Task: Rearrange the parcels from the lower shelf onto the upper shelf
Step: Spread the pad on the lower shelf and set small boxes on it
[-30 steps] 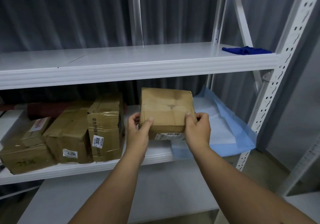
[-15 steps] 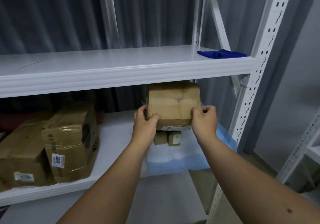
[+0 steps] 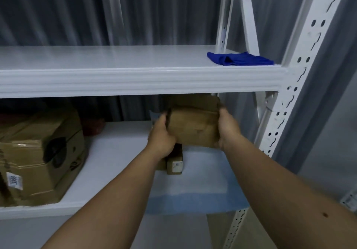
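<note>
Under the front lip of the upper shelf, right of centre: one parcel, held off the lower shelf between both hands. Left hand clamps its left end, right hand its right end, fingers curled round the edges; neither is nearer. Long axis runs left to right; the top edge sits just below the lip, so the lift likely needs the parcel drawn nearer first, then raised. Material: brown cardboard, taped, creased, somewhat soft at the corners; blurred. Below it: two small cartons on a blue-and-white pad. Far left: large taped boxes, glossy, labelled. Upper shelf: smooth white metal, carrying a folded blue cloth at its right end.
</note>
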